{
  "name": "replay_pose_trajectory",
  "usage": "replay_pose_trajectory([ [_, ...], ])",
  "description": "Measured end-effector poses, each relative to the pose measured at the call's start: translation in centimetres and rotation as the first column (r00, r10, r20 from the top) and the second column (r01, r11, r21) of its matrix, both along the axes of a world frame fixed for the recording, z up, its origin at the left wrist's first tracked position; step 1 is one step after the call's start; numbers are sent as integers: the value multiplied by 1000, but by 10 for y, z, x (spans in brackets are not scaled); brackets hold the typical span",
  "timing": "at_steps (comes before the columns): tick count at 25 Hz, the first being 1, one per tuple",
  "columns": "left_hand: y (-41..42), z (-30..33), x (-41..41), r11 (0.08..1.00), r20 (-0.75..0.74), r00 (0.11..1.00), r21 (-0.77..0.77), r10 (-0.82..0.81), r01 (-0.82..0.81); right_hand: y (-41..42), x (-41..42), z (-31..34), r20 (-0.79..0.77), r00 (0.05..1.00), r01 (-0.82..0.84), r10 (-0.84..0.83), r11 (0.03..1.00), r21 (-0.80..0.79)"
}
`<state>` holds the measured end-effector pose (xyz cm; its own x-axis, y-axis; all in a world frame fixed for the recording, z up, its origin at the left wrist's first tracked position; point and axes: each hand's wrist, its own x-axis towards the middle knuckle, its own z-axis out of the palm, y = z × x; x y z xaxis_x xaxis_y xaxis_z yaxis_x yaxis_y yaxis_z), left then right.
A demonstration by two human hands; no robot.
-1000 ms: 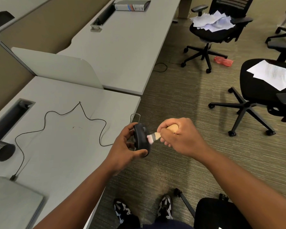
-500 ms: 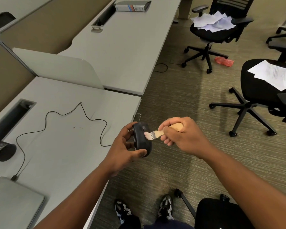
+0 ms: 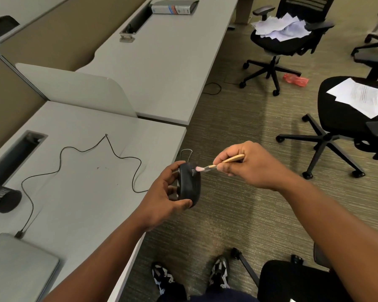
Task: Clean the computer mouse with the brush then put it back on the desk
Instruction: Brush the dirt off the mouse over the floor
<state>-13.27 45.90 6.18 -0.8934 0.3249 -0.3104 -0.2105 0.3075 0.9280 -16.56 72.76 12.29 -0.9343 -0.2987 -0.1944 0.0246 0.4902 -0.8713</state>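
My left hand [image 3: 162, 197] grips a black computer mouse [image 3: 189, 186], held on its side just past the desk's right edge, above the carpet. Its thin black cable [image 3: 83, 149] snakes back across the grey desk [image 3: 74, 192] to a laptop. My right hand [image 3: 247, 165] pinches a small wooden-handled brush [image 3: 225, 161]; the pale bristles touch the upper front of the mouse, near the wheel area.
A closed grey laptop [image 3: 15, 264] lies at the desk's near left, a black mesh cup [image 3: 2, 200] beside it. Black office chairs with papers [image 3: 356, 110] [image 3: 279, 38] stand on the carpet to the right. A further chair seat [image 3: 292, 280] sits by my feet.
The brush has travelled up the mouse from its middle to the upper front. My right hand has slid back along the handle, showing more wood. The mouse stays in my left hand.
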Motion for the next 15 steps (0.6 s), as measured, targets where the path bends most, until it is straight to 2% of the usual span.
replay_pose_trajectory([
  [5,1,0,-1,1000,-5,1000,-18,-17,17,-6,4,5,0,1000,-26,26,992,-123],
  [11,0,-1,0,999,-10,1000,-36,-12,12,-1,1,0,18,1000,-1,1,999,36],
  [15,1,0,-2,1000,0,1000,-16,0,0,-8,5,1,-24,994,103,-107,985,-138],
])
